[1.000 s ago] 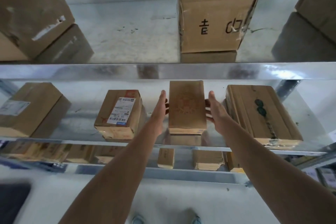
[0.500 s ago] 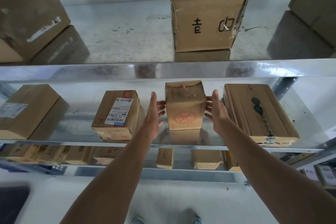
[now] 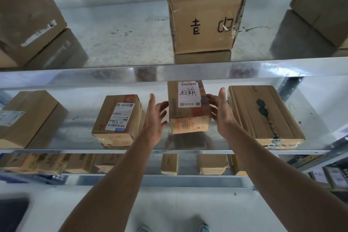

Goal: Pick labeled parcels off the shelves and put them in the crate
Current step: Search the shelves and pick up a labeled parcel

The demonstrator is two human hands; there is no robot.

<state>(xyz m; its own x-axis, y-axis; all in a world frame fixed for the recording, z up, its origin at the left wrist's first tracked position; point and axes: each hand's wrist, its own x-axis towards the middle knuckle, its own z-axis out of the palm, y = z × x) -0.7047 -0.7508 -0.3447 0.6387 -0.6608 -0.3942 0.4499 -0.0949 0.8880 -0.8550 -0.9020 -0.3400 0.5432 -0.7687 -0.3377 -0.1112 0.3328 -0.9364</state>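
A small brown parcel (image 3: 188,117) sits in the middle of the middle shelf (image 3: 169,151), a white barcode label with handwriting on its top face. My left hand (image 3: 155,118) has spread fingertips against its left side. My right hand (image 3: 221,113) presses its right side, so the parcel is held between both hands. Left of it stands another labeled parcel (image 3: 117,120). On the right lies a flat carton (image 3: 263,115) with green marks and no label showing.
The upper shelf carries a tall box with black characters (image 3: 205,17) and larger boxes at both ends (image 3: 28,19). A labeled box (image 3: 24,117) stands far left on the middle shelf. Several small parcels sit on the shelf below. A dark blurred shape (image 3: 11,213) fills the bottom left corner.
The parcel between my hands has been tipped over: its plain stamped face was up, and now the white label faces up. Both hands stayed at its sides.
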